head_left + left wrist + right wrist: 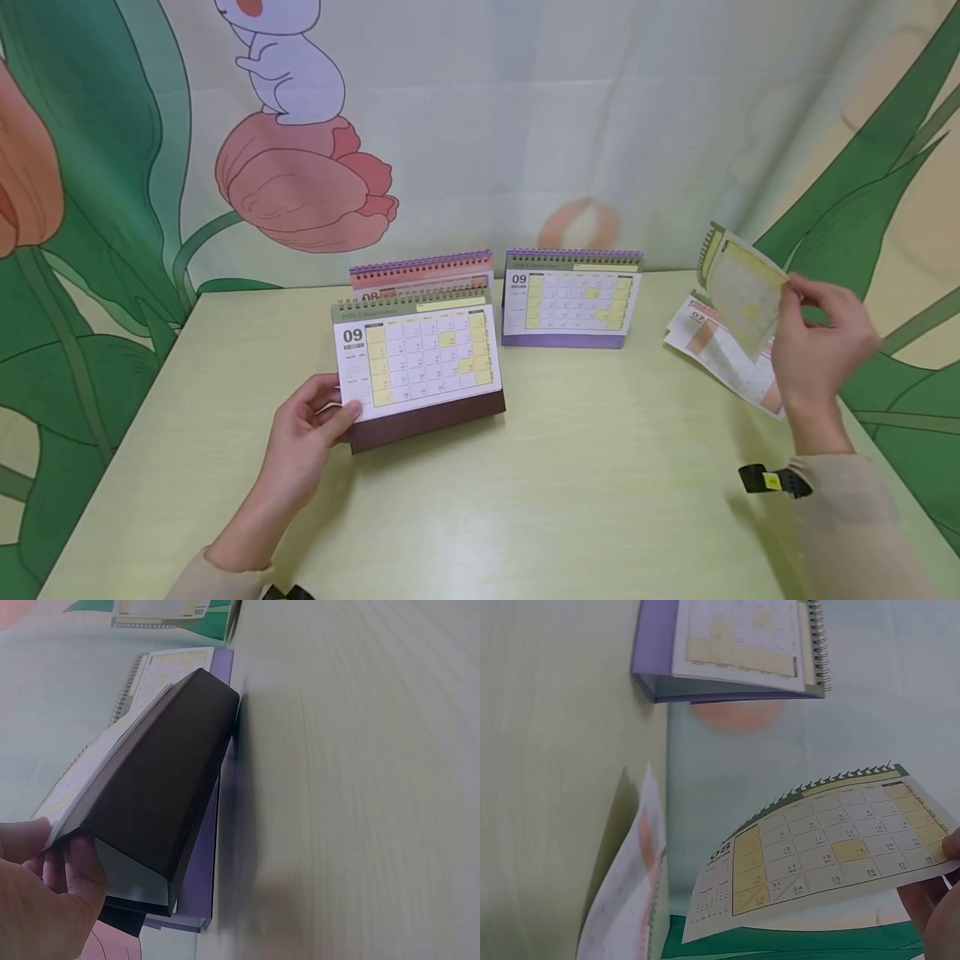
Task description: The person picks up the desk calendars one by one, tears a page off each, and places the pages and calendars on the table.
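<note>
My left hand [303, 437] holds a dark brown desk calendar [420, 358] by its lower left corner, thumb on the front page and fingers behind. It shows a month marked 09, and in the left wrist view its dark base [161, 772] appears tilted. At the right, my right hand [825, 342] pinches a loose calendar page [742, 283] by one edge, raised above the table. Its spiral-hole edge looks torn, and the right wrist view shows a month grid on the page [817, 855]. Below it lies another loose page [708, 350] marked 07.
A purple desk calendar [573, 304] showing 09 stands at the back of the table [570, 483]. Behind the brown one stands another calendar [420, 271] with a pink page marked 08, partly hidden. A printed curtain [480, 125] hangs along the table's back edge.
</note>
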A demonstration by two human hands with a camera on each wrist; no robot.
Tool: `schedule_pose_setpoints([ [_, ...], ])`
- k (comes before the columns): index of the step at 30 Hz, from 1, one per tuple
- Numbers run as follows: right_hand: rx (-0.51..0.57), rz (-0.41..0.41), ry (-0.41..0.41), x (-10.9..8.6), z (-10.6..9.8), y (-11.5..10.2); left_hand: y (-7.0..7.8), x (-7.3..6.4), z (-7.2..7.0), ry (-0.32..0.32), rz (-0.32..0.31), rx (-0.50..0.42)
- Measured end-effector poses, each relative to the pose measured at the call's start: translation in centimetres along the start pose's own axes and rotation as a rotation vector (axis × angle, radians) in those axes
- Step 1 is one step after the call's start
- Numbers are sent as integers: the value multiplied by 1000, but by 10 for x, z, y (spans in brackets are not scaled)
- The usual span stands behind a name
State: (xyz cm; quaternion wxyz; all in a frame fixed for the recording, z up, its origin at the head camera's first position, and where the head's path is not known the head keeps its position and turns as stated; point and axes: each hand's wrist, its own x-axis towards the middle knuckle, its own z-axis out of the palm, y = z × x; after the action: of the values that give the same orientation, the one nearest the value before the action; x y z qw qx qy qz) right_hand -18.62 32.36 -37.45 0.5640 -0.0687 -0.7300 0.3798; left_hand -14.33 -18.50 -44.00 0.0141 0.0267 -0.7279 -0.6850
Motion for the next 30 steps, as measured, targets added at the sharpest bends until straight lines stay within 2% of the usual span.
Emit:
schedule_pose_setpoints([
  [11,-88,-80,1,-3,12,58,-2,0,1,-3,5,-9],
  [15,-117,-144,-50,-7,14,67,-2,0,0,-2,9,-11],
  [20,-251,-228,-192,-14,15,78,-2,0,1,-3,12,-29],
  [24,-348,-233,-343,-23,15,82,-2,0,1,-5,8,-23],
  [30,-411,-247,-570,-34,19,83,-2,0,1,-2,4,-22],
])
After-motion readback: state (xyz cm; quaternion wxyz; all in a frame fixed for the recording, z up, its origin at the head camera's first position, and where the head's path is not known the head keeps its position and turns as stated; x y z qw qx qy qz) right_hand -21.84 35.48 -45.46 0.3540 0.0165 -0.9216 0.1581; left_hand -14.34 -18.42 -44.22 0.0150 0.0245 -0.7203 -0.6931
